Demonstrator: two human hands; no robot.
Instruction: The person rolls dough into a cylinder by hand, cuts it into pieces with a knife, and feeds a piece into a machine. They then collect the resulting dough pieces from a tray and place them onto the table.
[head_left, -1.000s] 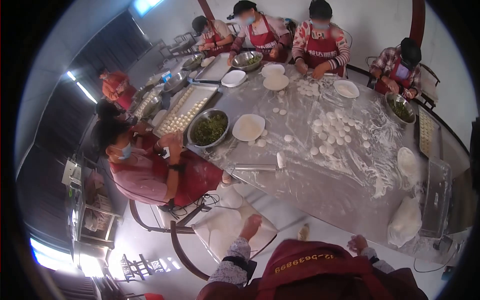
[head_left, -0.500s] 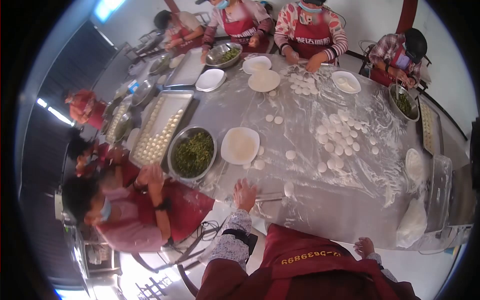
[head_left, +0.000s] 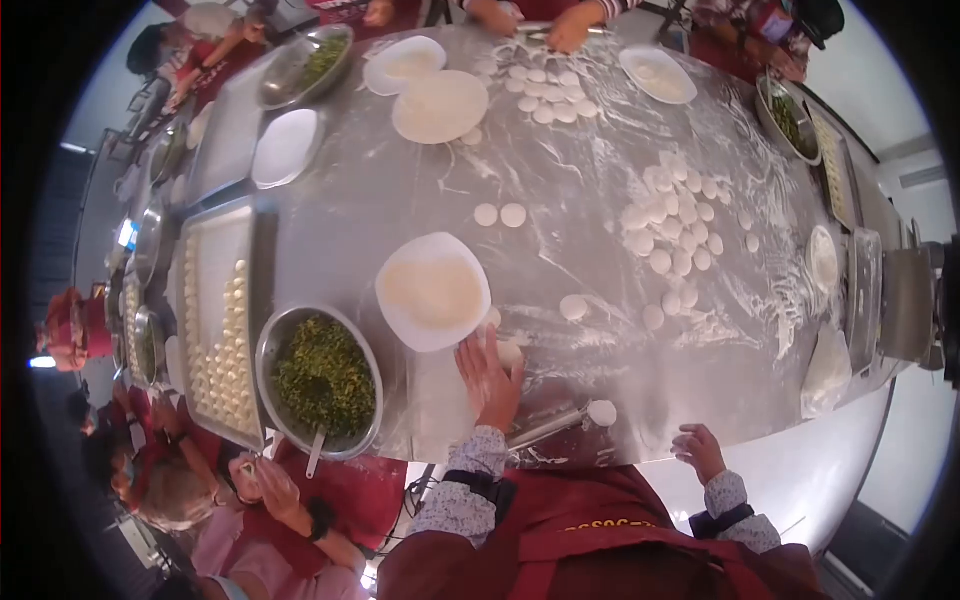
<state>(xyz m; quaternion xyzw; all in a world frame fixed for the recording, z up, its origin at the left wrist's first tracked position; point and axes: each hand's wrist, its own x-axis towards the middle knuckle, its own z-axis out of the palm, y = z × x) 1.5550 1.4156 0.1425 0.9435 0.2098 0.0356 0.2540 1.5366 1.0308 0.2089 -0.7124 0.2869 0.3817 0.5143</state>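
Note:
My left hand [head_left: 490, 385] lies open on the metal table, fingers stretched toward a white square plate [head_left: 434, 335] that holds a pale round layer. Pale dough discs [head_left: 510, 355] show beside its fingertips and partly under them. Just right of its wrist, near the front edge, lies a rolling pin [head_left: 548, 426] with a small dough piece [head_left: 602, 412] by its end. My right hand [head_left: 702, 450] hovers at the table's front edge, fingers loosely bent and apart, holding nothing.
Left of the plate stand a steel bowl of chopped green filling [head_left: 322, 385] and a tray [head_left: 222, 428] of small dumplings. Dough pieces [head_left: 680, 225] cluster on the floured table [head_left: 580, 260]. A co-worker's hands [head_left: 275, 490] work at lower left; other people sit around.
The view has tilted down and shifted. My left hand has moved forward to the discs by the plate; my right hand has risen toward the table edge. A spoon handle now shows in the filling bowl.

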